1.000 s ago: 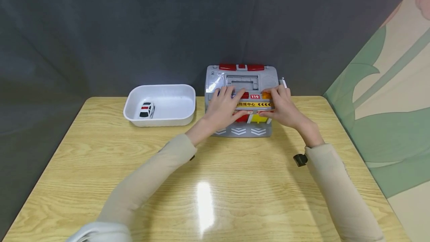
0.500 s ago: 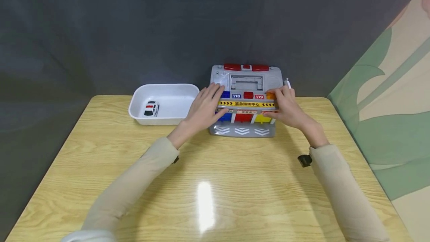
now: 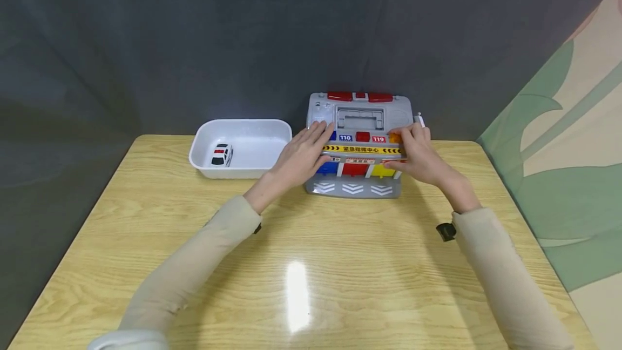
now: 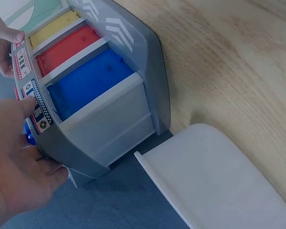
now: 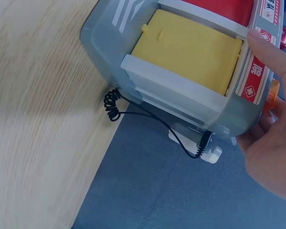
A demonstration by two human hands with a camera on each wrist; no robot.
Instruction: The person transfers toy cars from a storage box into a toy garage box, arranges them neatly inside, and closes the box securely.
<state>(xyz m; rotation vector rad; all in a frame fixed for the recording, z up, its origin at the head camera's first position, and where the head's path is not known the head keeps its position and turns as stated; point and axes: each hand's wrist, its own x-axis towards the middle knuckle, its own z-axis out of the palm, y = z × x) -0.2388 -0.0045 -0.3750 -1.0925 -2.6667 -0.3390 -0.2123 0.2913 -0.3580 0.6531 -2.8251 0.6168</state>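
Note:
A grey toy garage [image 3: 397, 115] with blue, red and yellow doors stands at the back of the table, its ramp toward me. My left hand [image 3: 302, 154] holds the left end of its roof, thumb at the front edge and fingers on top. At the right end, my right hand [image 3: 421, 156] grips the roof edge with fingers curled over the orange light. In the left wrist view, the blue door [image 4: 93, 83] is down. The yellow door [image 5: 188, 50] is down too in the right wrist view, where the thumb presses the red sign strip.
A white tray [image 3: 262, 169] stands left of the garage, with a white toy car [image 3: 222, 154] inside. A coiled black cord [image 5: 112, 105] and white handpiece hang at the garage's right side. A dark curtain [image 3: 243, 42] rises behind the table.
My left hand has slid left along the roof to its end, uncovering the 110 label and blue door. My right hand keeps its place. The whole head view has shifted slightly.

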